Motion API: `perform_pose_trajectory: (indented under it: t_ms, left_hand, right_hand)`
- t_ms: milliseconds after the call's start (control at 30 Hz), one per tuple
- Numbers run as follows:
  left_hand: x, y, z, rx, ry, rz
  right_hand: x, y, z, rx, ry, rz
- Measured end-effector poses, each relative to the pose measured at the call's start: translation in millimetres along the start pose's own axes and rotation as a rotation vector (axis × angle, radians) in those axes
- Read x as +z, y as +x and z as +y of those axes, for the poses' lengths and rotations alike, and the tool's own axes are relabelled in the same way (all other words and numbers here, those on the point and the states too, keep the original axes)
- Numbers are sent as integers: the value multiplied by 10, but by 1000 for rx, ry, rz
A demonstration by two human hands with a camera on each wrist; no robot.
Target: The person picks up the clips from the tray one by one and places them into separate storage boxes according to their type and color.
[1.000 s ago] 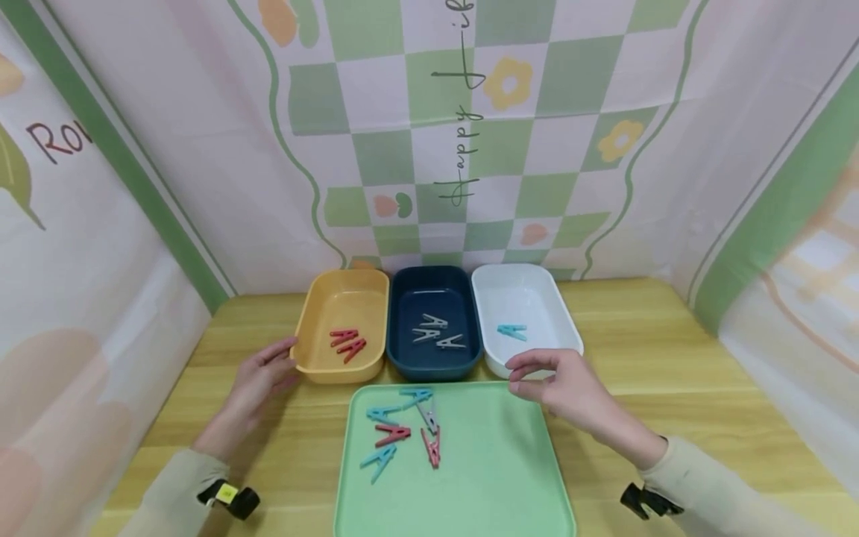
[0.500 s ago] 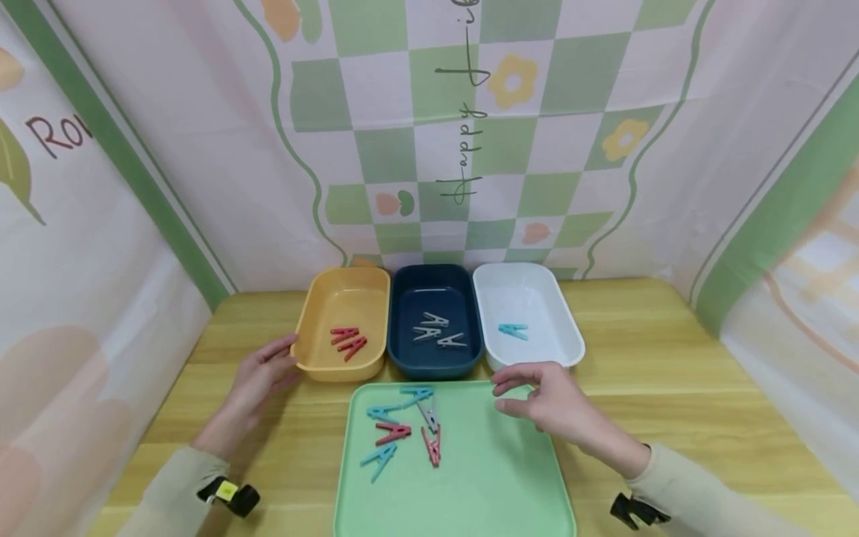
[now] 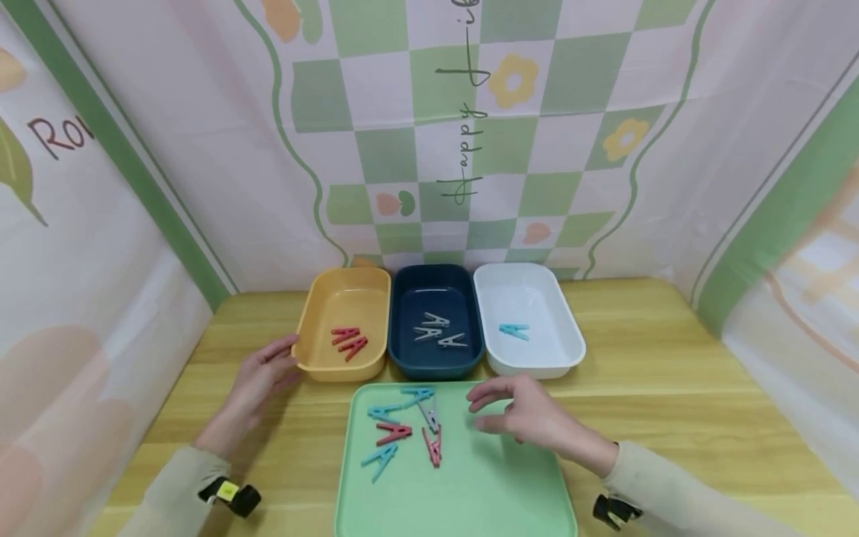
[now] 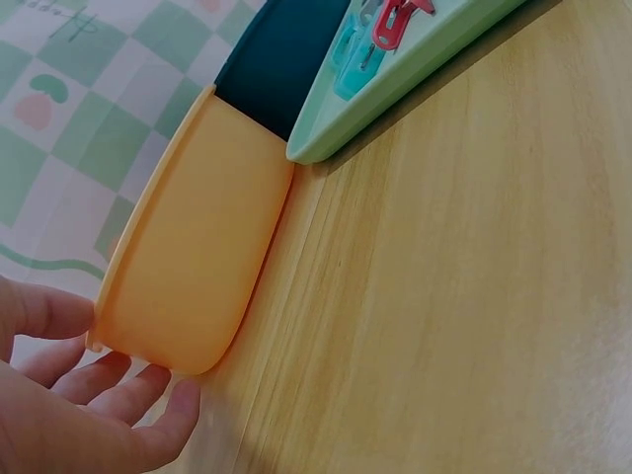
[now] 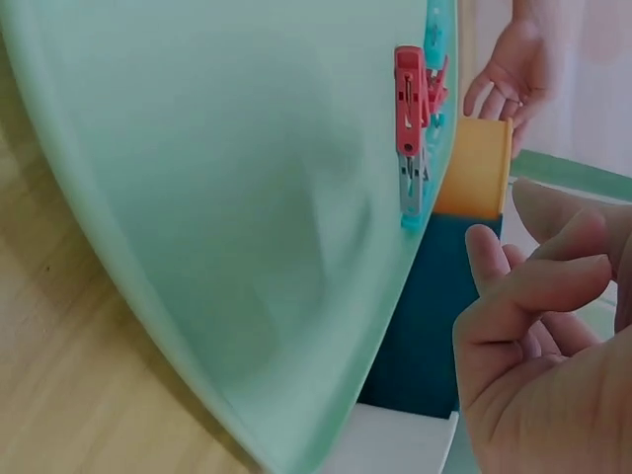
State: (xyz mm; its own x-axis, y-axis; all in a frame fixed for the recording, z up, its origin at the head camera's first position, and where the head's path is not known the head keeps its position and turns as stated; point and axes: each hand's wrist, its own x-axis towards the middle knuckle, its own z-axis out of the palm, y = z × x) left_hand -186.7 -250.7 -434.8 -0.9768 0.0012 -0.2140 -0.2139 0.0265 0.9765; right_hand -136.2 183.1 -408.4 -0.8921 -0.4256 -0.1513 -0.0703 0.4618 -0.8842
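My left hand (image 3: 263, 380) is at the near left corner of the yellow bin (image 3: 344, 365); in the left wrist view its thumb reaches the rim and its loosely bent fingers lie along the outer wall. Over the far right part of the green tray (image 3: 496, 492) hovers my right hand (image 3: 530, 418), thumb and fingers apart with nothing between them. To its left on the tray lie a pink clothespin (image 3: 432, 447), a grey clothespin (image 3: 428, 415), a red clothespin (image 3: 393, 433) and several blue clothespins (image 3: 381, 461).
Beside the yellow bin stand a dark blue bin (image 3: 436, 365) with grey clothespins (image 3: 429, 333) and a white bin (image 3: 537, 298) with one blue clothespin (image 3: 514, 331). Red clothespins (image 3: 352, 347) lie in the yellow bin. A patterned cloth (image 3: 429, 149) hangs behind the wooden table (image 3: 644, 328).
My right hand has moved left and toward me, from the white bin's near edge to over the tray, its fingers spreading a little. My left hand has stayed at the yellow bin.
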Motion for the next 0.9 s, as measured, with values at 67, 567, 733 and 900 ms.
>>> perform_pose_trajectory:
  t_ms: [67, 567, 733, 900]
  left_hand:
    - [-1, 1, -3, -1, 0, -1]
    - [-2, 17, -4, -7, -11, 2]
    - [-1, 15, 7, -5, -10, 3]
    - [-9, 16, 0, -4, -18, 3]
  right_hand:
    - [28, 19, -2, 6, -16, -9]
    - [385, 108, 4, 86, -53, 77]
    - [487, 137, -32, 124, 12, 124]
    - [591, 153, 4, 157, 59, 155]
